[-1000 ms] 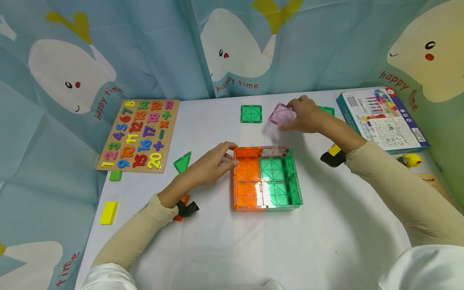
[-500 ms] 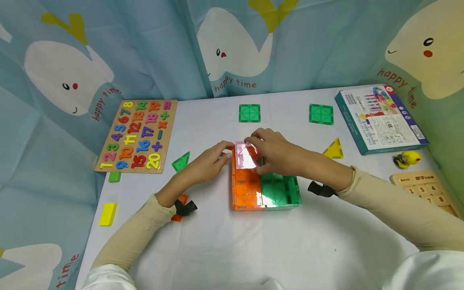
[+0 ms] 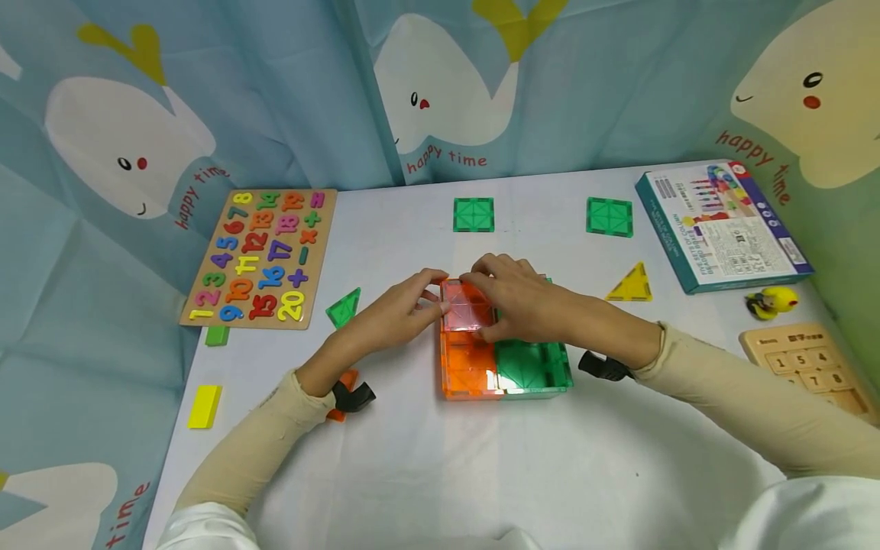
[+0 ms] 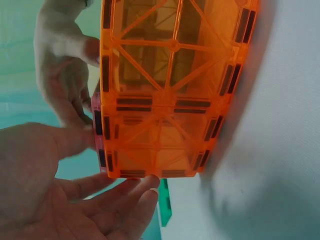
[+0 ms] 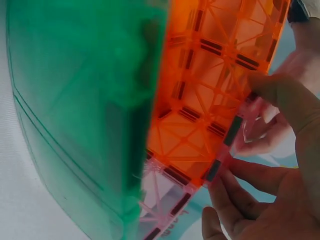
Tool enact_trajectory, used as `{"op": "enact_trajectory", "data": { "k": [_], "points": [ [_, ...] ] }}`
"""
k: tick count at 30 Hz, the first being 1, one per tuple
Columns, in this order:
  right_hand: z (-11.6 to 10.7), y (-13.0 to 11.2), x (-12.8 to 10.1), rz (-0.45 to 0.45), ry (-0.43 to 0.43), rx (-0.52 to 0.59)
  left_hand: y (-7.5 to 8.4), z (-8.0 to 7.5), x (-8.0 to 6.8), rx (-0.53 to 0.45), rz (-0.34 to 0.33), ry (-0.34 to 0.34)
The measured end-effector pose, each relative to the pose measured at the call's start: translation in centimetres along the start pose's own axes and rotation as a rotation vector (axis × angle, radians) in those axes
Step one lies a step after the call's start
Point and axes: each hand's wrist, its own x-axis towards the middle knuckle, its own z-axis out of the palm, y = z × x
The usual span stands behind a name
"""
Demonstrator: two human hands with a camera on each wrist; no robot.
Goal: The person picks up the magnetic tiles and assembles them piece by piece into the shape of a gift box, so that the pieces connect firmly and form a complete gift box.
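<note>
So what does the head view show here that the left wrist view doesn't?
Only the head view shows the number puzzle board, the loose green squares, the yellow triangle, the game box and the green half of the tile box. Only the left wrist view shows the orange wall close up, with its dark edge strips. Both show the left hand and right hand at the orange side, where the pink tile lies.

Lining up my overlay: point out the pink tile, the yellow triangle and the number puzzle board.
pink tile [image 3: 466,315], head view, on its exposed middle between the two hands.
yellow triangle [image 3: 631,286], head view, on the centre of its face.
number puzzle board [image 3: 328,200], head view, on the bare wooden corner at top right.
</note>
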Motion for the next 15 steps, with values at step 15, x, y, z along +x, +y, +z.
{"op": "enact_trajectory", "data": {
  "k": [15],
  "points": [
    [-2.0,2.4,-1.1,0.106,-0.024,0.080,1.6,0.7,-0.4,0.249,-0.005,-0.002]
  ]
}}
